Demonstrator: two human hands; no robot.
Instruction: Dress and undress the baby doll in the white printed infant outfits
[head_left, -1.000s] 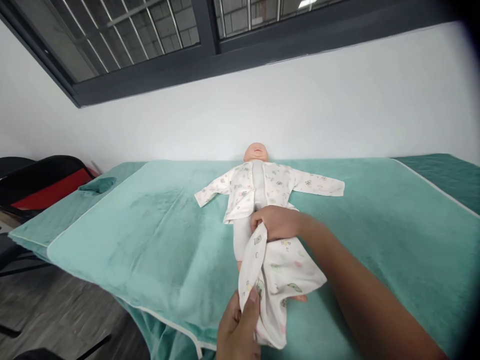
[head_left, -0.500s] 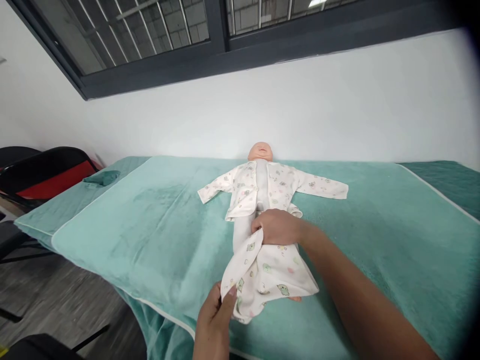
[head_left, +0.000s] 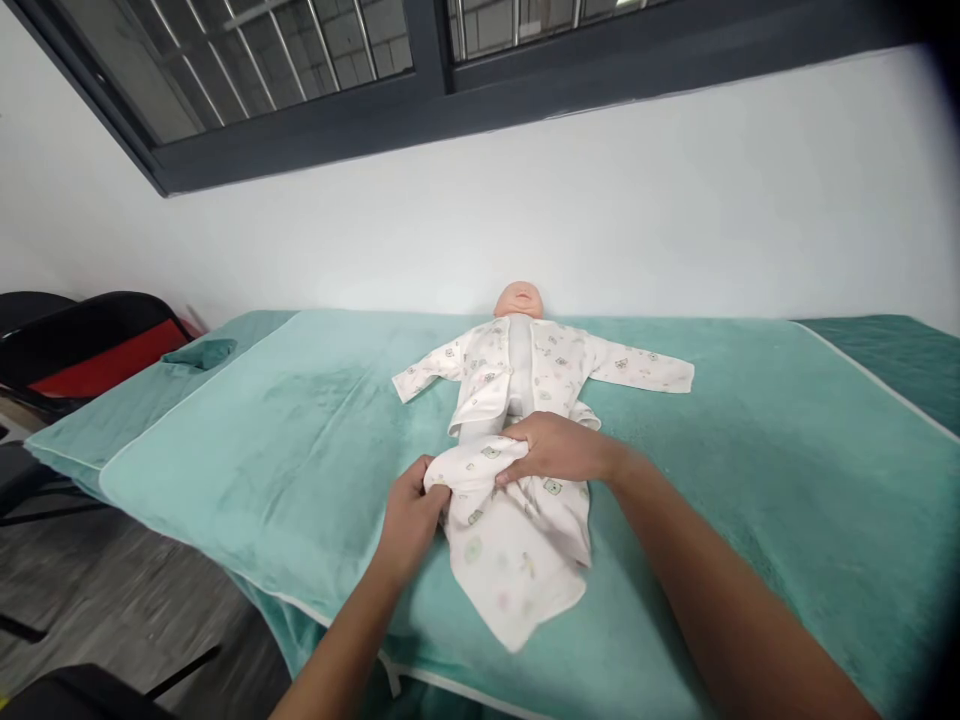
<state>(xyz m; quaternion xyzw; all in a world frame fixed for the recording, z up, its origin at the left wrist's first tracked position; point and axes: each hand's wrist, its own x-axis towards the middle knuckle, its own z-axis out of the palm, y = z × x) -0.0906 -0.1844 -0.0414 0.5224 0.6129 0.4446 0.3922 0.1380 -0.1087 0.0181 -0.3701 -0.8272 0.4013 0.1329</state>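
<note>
A baby doll [head_left: 519, 299] lies on its back, head towards the wall, in an unfastened white printed baby jacket [head_left: 484, 372] with its sleeves spread. Printed white baby pants [head_left: 510, 570] cover its legs, their lower ends hanging loose towards me. My left hand [head_left: 409, 522] pinches the waistband's left edge between thumb and fingers. Near the middle of the waistband, my right hand [head_left: 559, 447] is closed on the cloth just below the jacket hem. The doll's feet are hidden under the fabric.
A green plush cover [head_left: 315, 450] with white piping spreads over the bed, which stands against a white wall [head_left: 360, 240] under a dark-framed window [head_left: 435, 90]. Black and red folding chairs [head_left: 105, 350] stand at the left. Another dark chair [head_left: 82, 695] is at the lower left.
My left hand has moved up towards the doll's hip, drawing the pants' left side up over the bare leg. My right hand stays near the doll's waist, still gripping the cloth.
</note>
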